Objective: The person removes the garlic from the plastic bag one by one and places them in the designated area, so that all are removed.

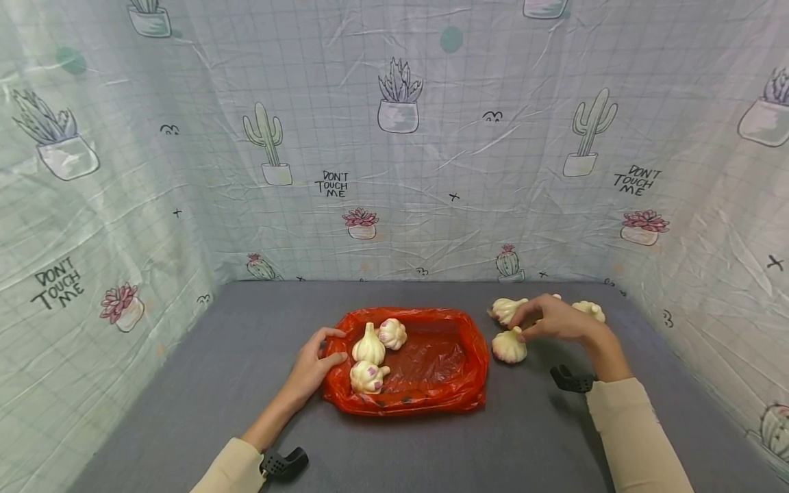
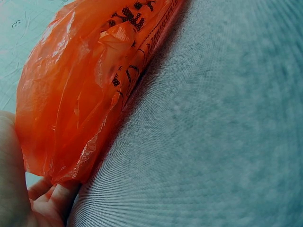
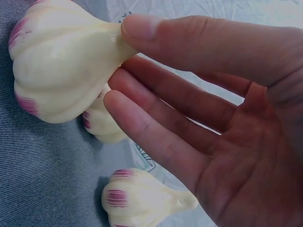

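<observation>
A red plastic bag [image 1: 425, 404] with dark print is spread open in a low, box-like shape on the table. Three garlic bulbs [image 1: 368, 346] lie inside it at the left. My left hand [image 1: 314, 366] grips the bag's left rim, and the left wrist view shows its thin orange-red side [image 2: 71, 104] close up. To the right of the bag, my right hand [image 1: 551, 318] pinches a garlic bulb [image 3: 61, 61] by its neck between thumb and fingers. That bulb [image 1: 509, 347] hangs neck up, at or just above the table; I cannot tell which.
More garlic bulbs lie around the right hand: one behind it [image 1: 505, 310] and one farther right [image 1: 590, 311], with another partly hidden. The grey table [image 1: 271, 308] ends at a printed cloth backdrop [image 1: 394, 171] at the back and sides.
</observation>
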`<act>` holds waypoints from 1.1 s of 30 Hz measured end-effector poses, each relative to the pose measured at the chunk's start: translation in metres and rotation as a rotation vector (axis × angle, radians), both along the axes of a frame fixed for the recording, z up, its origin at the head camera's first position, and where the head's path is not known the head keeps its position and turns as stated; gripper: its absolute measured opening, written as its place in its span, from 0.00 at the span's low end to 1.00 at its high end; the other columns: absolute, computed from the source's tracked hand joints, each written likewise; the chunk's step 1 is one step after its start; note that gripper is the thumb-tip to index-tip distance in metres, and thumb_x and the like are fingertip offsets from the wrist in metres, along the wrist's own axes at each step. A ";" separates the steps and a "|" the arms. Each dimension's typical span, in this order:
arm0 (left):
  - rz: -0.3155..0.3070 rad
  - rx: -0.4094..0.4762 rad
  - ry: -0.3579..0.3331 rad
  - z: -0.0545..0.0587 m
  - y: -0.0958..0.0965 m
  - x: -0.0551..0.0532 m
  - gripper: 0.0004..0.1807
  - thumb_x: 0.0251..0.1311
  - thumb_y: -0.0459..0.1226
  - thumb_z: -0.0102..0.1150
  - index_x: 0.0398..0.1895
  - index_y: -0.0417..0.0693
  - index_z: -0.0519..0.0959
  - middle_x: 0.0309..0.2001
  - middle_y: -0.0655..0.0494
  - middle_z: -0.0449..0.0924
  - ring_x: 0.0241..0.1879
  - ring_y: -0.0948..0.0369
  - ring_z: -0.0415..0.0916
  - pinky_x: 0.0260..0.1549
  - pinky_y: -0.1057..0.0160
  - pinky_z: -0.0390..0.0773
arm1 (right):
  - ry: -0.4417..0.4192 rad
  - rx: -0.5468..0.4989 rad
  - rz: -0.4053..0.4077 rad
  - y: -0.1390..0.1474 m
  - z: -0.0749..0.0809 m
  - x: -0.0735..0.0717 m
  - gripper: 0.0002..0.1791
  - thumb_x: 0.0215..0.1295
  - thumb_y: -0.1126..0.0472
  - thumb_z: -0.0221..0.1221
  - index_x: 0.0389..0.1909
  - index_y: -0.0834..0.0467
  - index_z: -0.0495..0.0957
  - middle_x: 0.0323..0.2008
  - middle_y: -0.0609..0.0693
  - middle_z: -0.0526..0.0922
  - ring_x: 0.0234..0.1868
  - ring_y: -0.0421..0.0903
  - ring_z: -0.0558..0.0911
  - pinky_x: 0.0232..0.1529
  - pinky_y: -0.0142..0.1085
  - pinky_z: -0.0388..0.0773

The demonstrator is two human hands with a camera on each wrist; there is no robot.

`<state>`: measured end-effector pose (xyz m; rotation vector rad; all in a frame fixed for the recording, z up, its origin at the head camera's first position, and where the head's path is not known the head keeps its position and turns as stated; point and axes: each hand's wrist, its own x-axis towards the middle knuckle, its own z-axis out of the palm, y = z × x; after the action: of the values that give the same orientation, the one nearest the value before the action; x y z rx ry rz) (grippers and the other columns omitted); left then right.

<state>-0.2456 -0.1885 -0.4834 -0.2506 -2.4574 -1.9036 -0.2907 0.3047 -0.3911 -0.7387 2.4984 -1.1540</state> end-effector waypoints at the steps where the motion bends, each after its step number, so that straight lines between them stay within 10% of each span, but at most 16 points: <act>1: -0.004 -0.003 0.005 0.000 0.000 0.000 0.21 0.64 0.31 0.62 0.60 0.47 0.75 0.51 0.36 0.82 0.35 0.59 0.85 0.31 0.59 0.87 | 0.004 0.002 -0.003 0.000 0.000 0.000 0.14 0.59 0.67 0.70 0.45 0.67 0.85 0.50 0.66 0.85 0.43 0.41 0.85 0.42 0.33 0.84; 33: 0.005 -0.004 0.020 -0.004 0.000 -0.003 0.21 0.64 0.31 0.64 0.60 0.46 0.76 0.52 0.36 0.80 0.35 0.60 0.85 0.31 0.59 0.87 | -0.038 0.001 0.017 -0.004 0.003 0.002 0.13 0.59 0.68 0.70 0.44 0.68 0.85 0.47 0.63 0.85 0.41 0.43 0.85 0.41 0.34 0.84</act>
<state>-0.2486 -0.1884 -0.4876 -0.2626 -2.4471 -1.8853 -0.2890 0.3005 -0.3878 -0.7300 2.4568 -1.1497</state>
